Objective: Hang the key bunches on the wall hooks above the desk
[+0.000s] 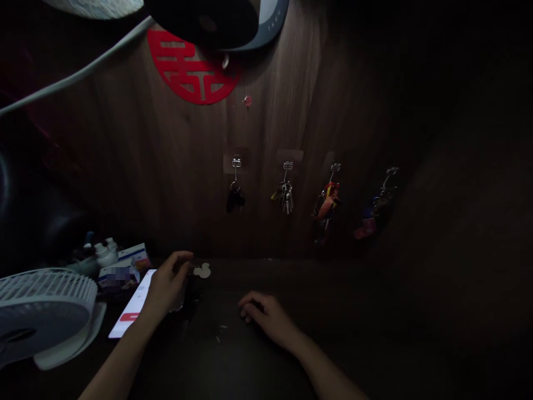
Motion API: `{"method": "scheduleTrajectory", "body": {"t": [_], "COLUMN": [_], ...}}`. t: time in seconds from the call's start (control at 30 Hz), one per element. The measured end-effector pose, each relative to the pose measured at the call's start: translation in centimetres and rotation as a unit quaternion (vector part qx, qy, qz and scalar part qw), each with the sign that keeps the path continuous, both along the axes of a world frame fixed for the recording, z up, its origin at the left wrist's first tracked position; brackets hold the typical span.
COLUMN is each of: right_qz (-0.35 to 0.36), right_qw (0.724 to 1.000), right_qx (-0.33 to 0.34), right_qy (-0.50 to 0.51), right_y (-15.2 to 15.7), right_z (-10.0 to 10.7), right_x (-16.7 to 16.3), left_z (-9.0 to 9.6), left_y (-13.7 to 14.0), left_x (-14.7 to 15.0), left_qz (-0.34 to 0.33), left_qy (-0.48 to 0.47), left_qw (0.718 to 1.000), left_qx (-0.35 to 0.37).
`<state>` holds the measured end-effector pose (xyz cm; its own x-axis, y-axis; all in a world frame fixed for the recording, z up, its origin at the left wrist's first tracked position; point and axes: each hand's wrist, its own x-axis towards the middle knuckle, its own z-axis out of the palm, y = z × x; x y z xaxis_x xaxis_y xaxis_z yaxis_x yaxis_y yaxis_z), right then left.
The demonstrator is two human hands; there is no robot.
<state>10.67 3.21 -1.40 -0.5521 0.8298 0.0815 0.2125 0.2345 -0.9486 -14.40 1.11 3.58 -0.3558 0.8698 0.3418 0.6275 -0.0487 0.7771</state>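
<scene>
My left hand [169, 280] is over the left part of the dark tabletop. Its thumb and index finger close at the edge of a keychain with a pale, rounded charm [202, 270]; the exact grip is hard to see in the dim light. Below that hand lie dark and glinting items that I cannot make out. My right hand [268, 316] rests on the tabletop, fingers loosely curled with a gap above the thumb, and nothing shows in it. Between the hands are small, shiny slivers [222, 332]. A lit phone [133, 308] leans beside my left wrist.
A white fan [45, 311] stands at far left, with small boxes [120, 275] and white bottles [105, 254] behind. On the wooden wall, hooks carry black keys [235, 199], silver keys [286, 195], an orange keychain [328, 201] and another bunch [377, 208]. A dark round object [208, 22] overhangs the top.
</scene>
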Motion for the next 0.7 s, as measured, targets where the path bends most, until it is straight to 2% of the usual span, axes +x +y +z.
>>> {"method": "scheduleTrajectory", "body": {"t": [0.2,0.33,0.47,0.7], "right_qz": [0.0,-0.005,-0.022,-0.023], "right_qw": [1.0,0.999,0.998,0.997], "right_qx": [0.026,0.036,0.049,0.067], "right_qy": [-0.01,-0.017,-0.03,-0.035], "right_y": [0.1,0.2,0.4,0.7], "right_z": [-0.3,-0.4,-0.3,-0.5], "right_x": [0.0,0.0,0.1,0.3], "left_z": [-1.3,-1.9,-2.1,-2.5], "left_y": [-2.7,-3.3,-3.4,-3.4], "left_x": [-0.7,-0.8,-0.1,2.1], "left_qz": [-0.026,-0.055,-0.073,-0.12], "left_qy": [0.09,0.141,0.172,0.154], "left_qw": [0.992,0.979,0.969,0.968], "left_qx": [-0.085,-0.138,-0.161,-0.156]}}
